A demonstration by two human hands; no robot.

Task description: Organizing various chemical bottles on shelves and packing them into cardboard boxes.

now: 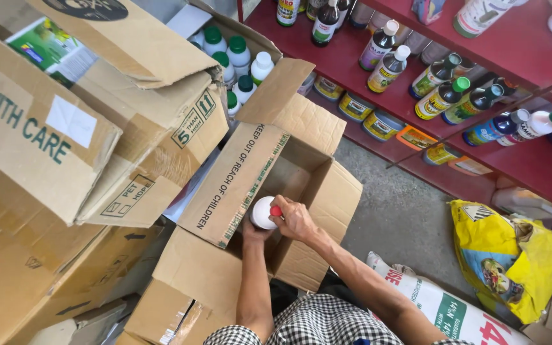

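A white bottle (262, 211) with a red cap (276, 211) is held over an open cardboard box (327, 191). My left hand (252, 231) grips the bottle from below. My right hand (295, 219) closes around the red cap end. Both forearms reach up from the bottom of the view, above my checked clothing. The inside of the box below the bottle looks bare as far as I can see.
Large cardboard boxes (46, 147) are stacked on the left. Another open box (237, 61) behind holds several green- and white-capped bottles. Red shelves (519, 160) on the right carry several bottles and tubs. A yellow sack (512, 255) and a white sack (442, 306) lie on the floor.
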